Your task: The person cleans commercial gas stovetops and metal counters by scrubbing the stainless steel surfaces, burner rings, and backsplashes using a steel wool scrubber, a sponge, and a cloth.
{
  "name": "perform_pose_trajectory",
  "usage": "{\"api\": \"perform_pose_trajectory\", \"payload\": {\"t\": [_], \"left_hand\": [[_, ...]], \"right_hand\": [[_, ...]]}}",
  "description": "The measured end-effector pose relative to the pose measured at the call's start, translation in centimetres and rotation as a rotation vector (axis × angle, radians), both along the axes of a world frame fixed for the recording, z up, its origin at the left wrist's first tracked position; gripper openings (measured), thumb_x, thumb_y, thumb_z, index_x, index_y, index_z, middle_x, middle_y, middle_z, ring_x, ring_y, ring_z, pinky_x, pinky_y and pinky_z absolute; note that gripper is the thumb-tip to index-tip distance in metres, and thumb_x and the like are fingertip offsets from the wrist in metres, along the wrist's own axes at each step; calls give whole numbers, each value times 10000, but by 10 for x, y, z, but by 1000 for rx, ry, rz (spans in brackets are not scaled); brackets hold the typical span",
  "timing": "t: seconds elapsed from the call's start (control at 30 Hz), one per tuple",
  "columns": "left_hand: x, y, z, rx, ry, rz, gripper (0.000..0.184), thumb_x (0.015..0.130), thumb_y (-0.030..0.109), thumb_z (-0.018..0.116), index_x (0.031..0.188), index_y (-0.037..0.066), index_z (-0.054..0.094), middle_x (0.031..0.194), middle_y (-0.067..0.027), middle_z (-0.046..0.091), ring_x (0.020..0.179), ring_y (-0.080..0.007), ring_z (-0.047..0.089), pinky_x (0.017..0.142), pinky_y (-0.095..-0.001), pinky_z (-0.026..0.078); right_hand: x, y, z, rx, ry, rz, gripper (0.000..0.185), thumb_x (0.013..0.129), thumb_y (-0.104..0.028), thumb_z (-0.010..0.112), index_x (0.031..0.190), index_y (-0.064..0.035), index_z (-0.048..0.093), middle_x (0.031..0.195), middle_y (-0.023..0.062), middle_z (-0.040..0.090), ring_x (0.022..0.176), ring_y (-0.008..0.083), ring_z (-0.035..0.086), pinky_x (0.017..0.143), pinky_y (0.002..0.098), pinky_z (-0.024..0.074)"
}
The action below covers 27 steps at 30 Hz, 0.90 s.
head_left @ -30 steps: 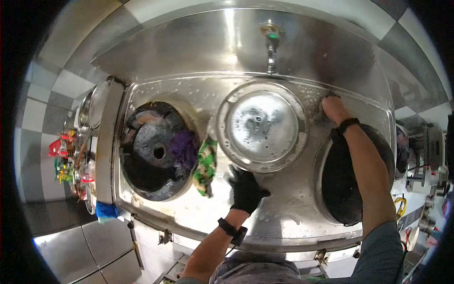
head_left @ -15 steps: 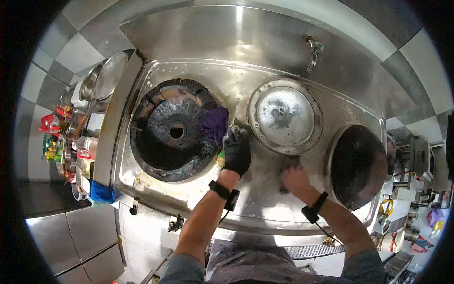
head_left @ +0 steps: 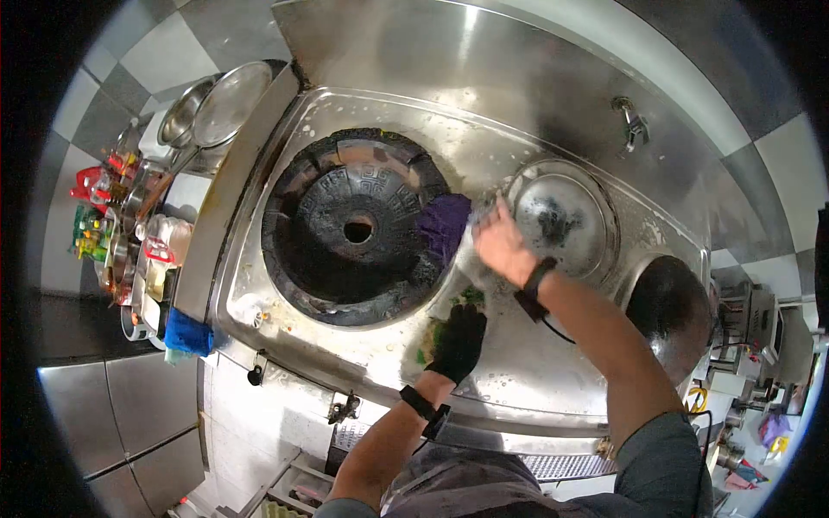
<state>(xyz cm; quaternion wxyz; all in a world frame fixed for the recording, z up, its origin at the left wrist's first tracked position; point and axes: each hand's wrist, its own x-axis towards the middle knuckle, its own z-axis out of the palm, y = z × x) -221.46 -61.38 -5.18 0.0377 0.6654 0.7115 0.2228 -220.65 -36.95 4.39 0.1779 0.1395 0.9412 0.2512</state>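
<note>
My left hand (head_left: pixel 458 345), in a black glove, presses down on a green-and-tan scrubbing pad (head_left: pixel 429 338) on the steel stove top (head_left: pixel 518 363). Parts of the pad show on both sides of the glove. My bare right hand (head_left: pixel 503 242) has bent fingers and is blurred by motion, between a purple cloth (head_left: pixel 445 226) and a round metal lid (head_left: pixel 561 216). A greyish blur lies around its fingertips; its kind cannot be made out. The purple cloth lies crumpled over the right rim of the black burner ring (head_left: pixel 354 226).
A dark wok (head_left: pixel 669 315) leans at the right end. A tap (head_left: pixel 633 125) juts from the steel back wall. Strainers (head_left: pixel 231 104), bottles and containers crowd the left shelf, with a blue cloth (head_left: pixel 187 332) at its near corner.
My left hand has drawn back toward the front edge with the pad. My right hand has moved up and left, beside the purple cloth. The whole view has shifted and turned.
</note>
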Motion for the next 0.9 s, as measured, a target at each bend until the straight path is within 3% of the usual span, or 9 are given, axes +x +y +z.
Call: {"api": "perform_pose_trajectory", "payload": {"t": [0.07,0.23,0.4,0.53,0.57,0.67,0.73,0.8,0.9], "left_hand": [[1,-7,-3,25,-395,-76,577,799,-35,603,1375,5,586,1451,-291,513,1391,-473,444,1191,-572,326],[4,-8,-20,75,-511,-91,603,775,-67,585,1373,12,591,1434,-282,528,1370,-482,455,1198,-574,311],[3,-12,2,-174,-567,-61,566,847,4,576,1412,41,566,1475,-248,513,1397,-472,425,1212,-586,260],[0,-28,60,-211,-281,156,567,883,59,561,1449,68,533,1506,-259,483,1433,-469,380,1210,-619,232],[-3,-45,50,-164,-240,135,512,919,82,545,1431,67,538,1488,-252,496,1371,-483,432,1104,-719,274],[-5,-53,64,-317,-114,153,466,932,68,535,1397,64,559,1468,-232,518,1296,-558,467,995,-733,406],[-8,-51,40,-217,-285,52,511,877,51,579,1388,52,578,1422,-253,556,1350,-435,489,1140,-563,375],[-2,-32,29,-226,-364,43,483,873,23,569,1355,43,599,1398,-241,575,1321,-430,513,1135,-540,384],[8,3,22,-123,-493,20,454,871,-19,551,1315,31,627,1384,-224,590,1300,-428,528,1140,-514,383]], "right_hand": [[-19,42,-16,-115,67,-70,295,957,-176,528,1155,-67,717,1100,120,724,1078,264,657,1069,479,407],[-21,8,-5,-331,-7,-76,274,901,-156,552,1075,-50,734,1074,141,716,1076,296,659,1104,483,389],[49,-56,-16,-457,303,255,210,867,-142,618,1003,-20,724,1101,168,692,1082,333,658,1132,518,391],[39,-35,-15,-352,385,231,263,871,-171,627,1050,-6,727,1167,172,685,1120,350,642,1133,520,396],[24,-17,-22,-351,348,105,275,872,-168,623,1071,-9,730,1175,177,684,1137,365,633,1141,526,391],[4,-18,-11,-381,262,-45,299,879,-169,619,1109,-14,731,1186,183,682,1183,393,608,1148,541,388],[18,-33,-13,-410,206,-83,310,884,-174,617,1126,-15,730,1189,183,681,1212,407,591,1147,551,390],[49,-54,-36,-415,431,162,344,811,-170,703,1129,-41,726,1092,145,703,1265,371,554,1146,533,369],[60,-56,7,-461,326,108,311,848,-187,674,1127,-62,730,1123,118,697,1305,354,519,1124,601,347]]}}
